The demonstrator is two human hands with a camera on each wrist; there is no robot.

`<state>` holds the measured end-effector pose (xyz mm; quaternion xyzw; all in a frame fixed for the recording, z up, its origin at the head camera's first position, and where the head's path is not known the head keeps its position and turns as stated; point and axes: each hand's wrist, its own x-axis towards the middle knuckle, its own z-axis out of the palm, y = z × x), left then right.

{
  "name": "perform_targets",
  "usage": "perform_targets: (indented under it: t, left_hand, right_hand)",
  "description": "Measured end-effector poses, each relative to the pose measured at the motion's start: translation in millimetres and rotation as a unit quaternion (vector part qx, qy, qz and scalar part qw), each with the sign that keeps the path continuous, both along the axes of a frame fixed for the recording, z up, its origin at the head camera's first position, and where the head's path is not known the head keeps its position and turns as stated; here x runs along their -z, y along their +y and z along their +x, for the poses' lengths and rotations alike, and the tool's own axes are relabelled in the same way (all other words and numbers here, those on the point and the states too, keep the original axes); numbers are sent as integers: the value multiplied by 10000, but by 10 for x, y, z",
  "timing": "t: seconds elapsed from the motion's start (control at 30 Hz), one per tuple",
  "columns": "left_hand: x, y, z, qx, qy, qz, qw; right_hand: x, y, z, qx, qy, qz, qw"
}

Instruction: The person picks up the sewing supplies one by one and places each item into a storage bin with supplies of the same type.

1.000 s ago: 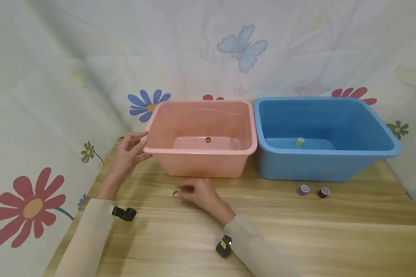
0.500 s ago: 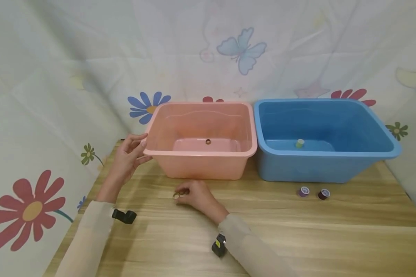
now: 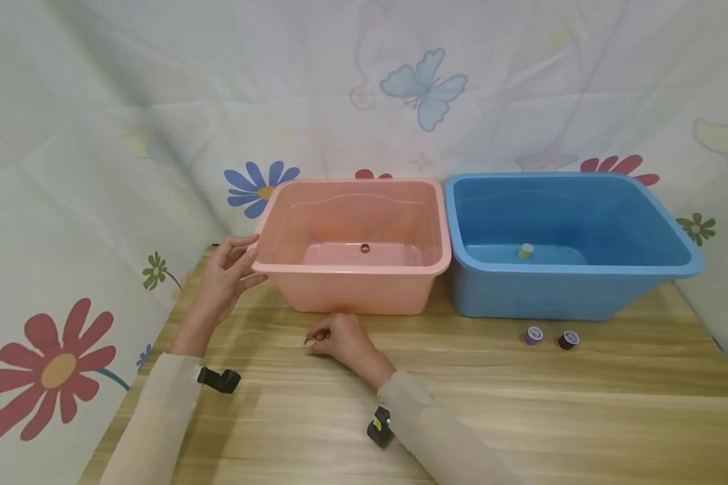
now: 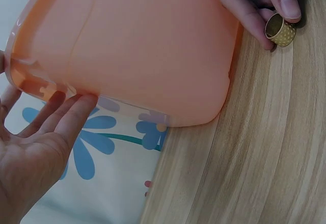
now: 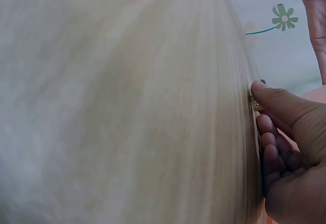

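Note:
My right hand [image 3: 348,343] pinches a gold dimpled thimble [image 4: 281,30] between thumb and a finger, low at the wooden table just in front of the pink bin [image 3: 352,289]. In the right wrist view only a sliver of the thimble [image 5: 256,104] shows beneath the thumb. At the pink bin's left side is my left hand [image 3: 224,273], its extended fingers [image 4: 76,114] touching the outer wall beneath the rim. Another gold-brown ring-shaped piece [image 3: 365,248] lies on the floor of that bin.
A blue bin [image 3: 540,293] stands right of the pink one, a small pale yellow-green cylinder [image 3: 525,251] inside. Two small white-topped cylinders, one purple [image 3: 533,335] and one dark [image 3: 568,340], sit on the table [image 3: 522,417] before it. A patterned cloth [image 3: 315,101] hangs behind.
My right hand has shifted slightly left, and its thumb and finger have come onto the thimble. The left hand stays at the pink bin's side.

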<state>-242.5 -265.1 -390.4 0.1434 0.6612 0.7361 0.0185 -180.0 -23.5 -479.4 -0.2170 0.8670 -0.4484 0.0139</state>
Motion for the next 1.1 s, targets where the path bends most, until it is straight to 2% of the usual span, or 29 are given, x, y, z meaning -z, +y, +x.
perform_targets:
  t: [0.23, 0.47, 0.7, 1.1]
  left_hand:
    - [-7, -3, -4, -9, 21, -16, 10000]
    - [5, 2, 1, 5, -30, -53, 10000]
    - [16, -2, 15, -44, -58, -85, 9999]
    - [9, 0, 1, -23, -67, -71, 9999]
  right_hand:
    - [-21, 19, -14, -22, -89, -98, 9999]
    - [-34, 56, -53, -246, -256, -170, 9992]
    - [-96, 146, -53, -370, -196, -222, 9989]
    - [-278, 326, -37, -299, 553, -240, 9977]
